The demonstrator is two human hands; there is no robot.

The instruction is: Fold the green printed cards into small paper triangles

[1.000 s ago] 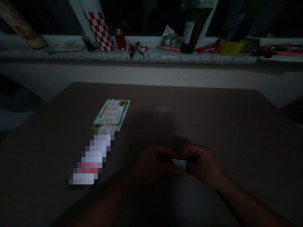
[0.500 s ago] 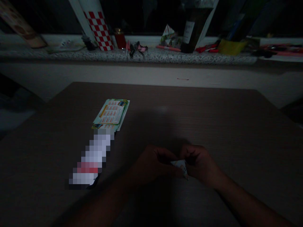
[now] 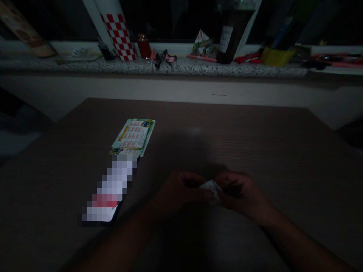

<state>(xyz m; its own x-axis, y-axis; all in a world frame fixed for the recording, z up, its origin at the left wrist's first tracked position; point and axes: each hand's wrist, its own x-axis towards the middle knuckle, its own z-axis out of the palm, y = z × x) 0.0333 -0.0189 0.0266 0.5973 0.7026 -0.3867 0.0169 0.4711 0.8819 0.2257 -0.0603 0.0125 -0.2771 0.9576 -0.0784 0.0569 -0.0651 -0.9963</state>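
A small folded piece of printed paper [image 3: 211, 186], pale with coloured marks, is held over the near middle of the table. My left hand [image 3: 184, 190] pinches it from the left, the thumb along its front. From the right, my right hand [image 3: 239, 190] grips its other side between thumb and curled fingers. Much of the paper is covered by the fingers, and the light is dim. To the left lies a stack of printed calendar cards [image 3: 133, 134]. Just below it, a lit phone [image 3: 113, 185] with a blurred-out screen touches or nearly touches the stack.
The brown wooden table [image 3: 255, 136] meets a white wall at the back. On the speckled stone sill [image 3: 184, 70] above stand a red-checkered cylinder [image 3: 119, 36], a small red bottle [image 3: 144, 47], a dark labelled container [image 3: 229, 37], a folded paper shape [image 3: 201, 41] and a pink pen [image 3: 202, 58].
The folded paper has tilted and shifted slightly up and left, showing more of a peak between the hands. My left hand has moved a little left; both hands keep hold.
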